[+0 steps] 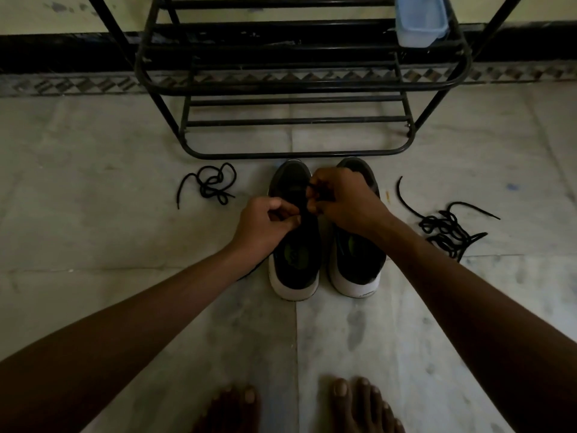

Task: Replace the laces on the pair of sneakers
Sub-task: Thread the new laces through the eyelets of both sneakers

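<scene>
Over the black, white-soled left sneaker (pixel 293 276) (long axis pointing away), left hand (pixel 268 223) and right hand (pixel 340 201) both pinch its thin black lace (pixel 309 186), right grip nearer the toe.

two black low-top sneakers with thick white soles stood side by side, heels nearest, toes pointing away: the left sneaker (pixel 295 264) and the right sneaker (pixel 357 267). a thin black lace strand (pixel 310 186) showed above the left one's tongue. a loose black cord lace (pixel 214 184) lay coiled apart on the left, and a tangled heap of black laces (pixel 446 229) on the right.
</scene>
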{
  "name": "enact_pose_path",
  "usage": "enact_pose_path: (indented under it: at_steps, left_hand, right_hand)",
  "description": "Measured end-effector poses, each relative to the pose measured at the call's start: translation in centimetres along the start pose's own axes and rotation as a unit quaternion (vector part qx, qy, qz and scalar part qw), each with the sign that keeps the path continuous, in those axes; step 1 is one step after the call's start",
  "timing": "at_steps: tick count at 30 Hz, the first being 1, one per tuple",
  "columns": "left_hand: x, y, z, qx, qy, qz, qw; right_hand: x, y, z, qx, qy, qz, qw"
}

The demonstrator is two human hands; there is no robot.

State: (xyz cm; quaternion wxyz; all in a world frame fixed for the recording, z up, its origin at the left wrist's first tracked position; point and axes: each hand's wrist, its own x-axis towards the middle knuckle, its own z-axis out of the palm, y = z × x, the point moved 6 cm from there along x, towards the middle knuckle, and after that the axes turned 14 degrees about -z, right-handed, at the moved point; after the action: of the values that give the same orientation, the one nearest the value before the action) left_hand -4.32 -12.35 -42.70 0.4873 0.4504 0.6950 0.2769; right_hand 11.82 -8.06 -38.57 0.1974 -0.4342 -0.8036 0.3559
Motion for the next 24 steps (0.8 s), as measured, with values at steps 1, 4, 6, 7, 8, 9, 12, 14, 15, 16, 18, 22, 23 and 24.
enact_pose_path:
  at_steps: [1, 4, 6, 7, 8, 9, 12, 14, 15, 16, 18, 22, 23, 24]
  left_hand:
    - [-0.1, 0.0, 0.0, -0.003, 0.002, 0.003, 1.0]
    - [0.0, 0.0, 0.1, -0.005, 0.007, 0.004, 1.0]
    - [0.0, -0.1, 0.1, -0.005, 0.011, 0.001, 1.0]
    - [-0.1, -0.1, 0.1, -0.006, 0.012, 0.003, 1.0]
    - [-0.2, 0.0, 0.1, -0.009, 0.014, 0.008, 1.0]
    - [-0.3, 0.0, 0.0, -0.011, 0.016, 0.013, 1.0]
    - [-0.7, 0.3, 0.1, -0.013, 0.014, 0.021, 1.0]
    - [-0.7, 0.4, 0.1, -0.014, 0.013, 0.02, 1.0]
    - [-0.7, 0.4, 0.1, -0.013, 0.014, 0.018, 1.0]
    - [-0.6, 0.3, 0.1, -0.013, 0.015, 0.017, 1.0]
    - [-0.5, 0.2, 0.1, -0.02, 0.013, 0.007, 1.0]
    - [-0.4, -0.2, 0.2, -0.056, -0.002, -0.029, 0.998]
    - [-0.4, -0.1, 0.2, -0.06, -0.005, -0.031, 0.998]
    - [-0.4, -0.1, 0.2, -0.062, -0.008, -0.03, 0.998]
  right_hand:
    - [0.0, -0.1, 0.0, -0.007, -0.002, -0.011, 1.0]
    - [0.1, -0.5, 0.1, -0.026, -0.018, -0.039, 0.999]
    - [0.2, -0.8, 0.0, -0.017, -0.015, -0.048, 0.999]
    - [0.2, -0.9, -0.1, -0.014, -0.008, -0.053, 0.998]
    - [0.3, -1.0, -0.1, -0.014, 0.0, -0.059, 0.998]
    - [0.3, -1.1, -0.2, -0.015, 0.008, -0.065, 0.998]
    - [0.3, -1.3, -0.2, -0.003, 0.031, -0.066, 0.997]
    - [0.3, -1.4, -0.1, 0.006, 0.039, -0.061, 0.997]
    - [0.2, -1.4, 0.0, 0.011, 0.039, -0.058, 0.997]
    - [0.2, -1.4, 0.0, 0.018, 0.04, -0.055, 0.998]
    - [0.1, -1.2, 0.0, 0.027, 0.035, -0.046, 0.998]
    - [0.3, -1.5, 0.0, 0.003, 0.014, -0.055, 0.998]
    - [0.4, -1.6, 0.0, 0.001, 0.012, -0.058, 0.998]
    - [0.4, -1.6, 0.0, -0.002, 0.011, -0.06, 0.998]
